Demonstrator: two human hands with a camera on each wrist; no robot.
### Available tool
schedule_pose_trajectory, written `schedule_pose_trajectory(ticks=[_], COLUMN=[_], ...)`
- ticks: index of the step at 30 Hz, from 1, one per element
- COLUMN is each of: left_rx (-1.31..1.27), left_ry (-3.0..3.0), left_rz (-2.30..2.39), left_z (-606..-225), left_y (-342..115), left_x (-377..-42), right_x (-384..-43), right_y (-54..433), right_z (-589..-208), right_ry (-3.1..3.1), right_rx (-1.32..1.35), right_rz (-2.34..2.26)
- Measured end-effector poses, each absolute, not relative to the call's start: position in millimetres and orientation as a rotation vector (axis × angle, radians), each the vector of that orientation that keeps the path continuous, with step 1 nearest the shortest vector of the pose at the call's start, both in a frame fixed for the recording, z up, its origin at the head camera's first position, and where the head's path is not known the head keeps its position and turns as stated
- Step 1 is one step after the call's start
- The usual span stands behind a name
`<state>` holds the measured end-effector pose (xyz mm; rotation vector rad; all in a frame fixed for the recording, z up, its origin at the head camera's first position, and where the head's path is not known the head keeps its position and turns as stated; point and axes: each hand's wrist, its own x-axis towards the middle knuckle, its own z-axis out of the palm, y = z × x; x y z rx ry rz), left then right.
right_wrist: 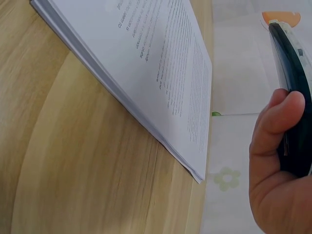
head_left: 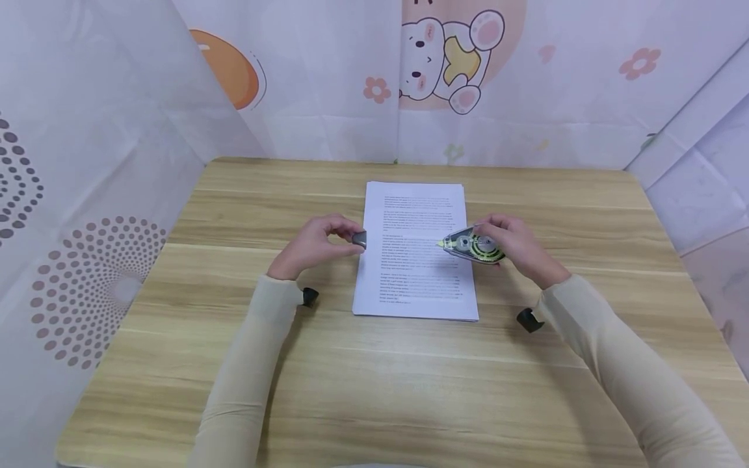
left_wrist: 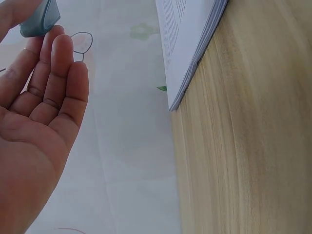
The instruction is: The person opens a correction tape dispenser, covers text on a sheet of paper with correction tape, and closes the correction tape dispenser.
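A correction tape with a clear and dark body and a yellow-green wheel is gripped in my right hand, its pale tip pointing left over a stack of printed paper. My left hand pinches a small dark grey cap between thumb and fingertips, at the stack's left edge. In the left wrist view the cap shows at the top corner, the other fingers extended below it. The right wrist view shows the dark edge of the correction tape within the curled fingers, held above the table.
The paper stack lies on a wood-grain table, toward its far edge. Behind the table hangs a white curtain with cartoon prints. A black wrist strap piece sticks out beside the right sleeve, another beside the left.
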<state>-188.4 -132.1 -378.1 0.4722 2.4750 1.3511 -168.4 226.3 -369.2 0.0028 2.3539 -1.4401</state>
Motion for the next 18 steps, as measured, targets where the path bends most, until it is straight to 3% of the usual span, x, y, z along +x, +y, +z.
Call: schedule_pose_trajectory(ticks=[18], left_rx=[0.493], left_ry=[2.457], left_rz=[1.337], left_z=[-379], left_y=[-119], left_x=[-190], right_x=[-169], right_y=[221], right_z=[-371], right_ry=[2.333], right_rx=[0.007], right_rz=[-1.492])
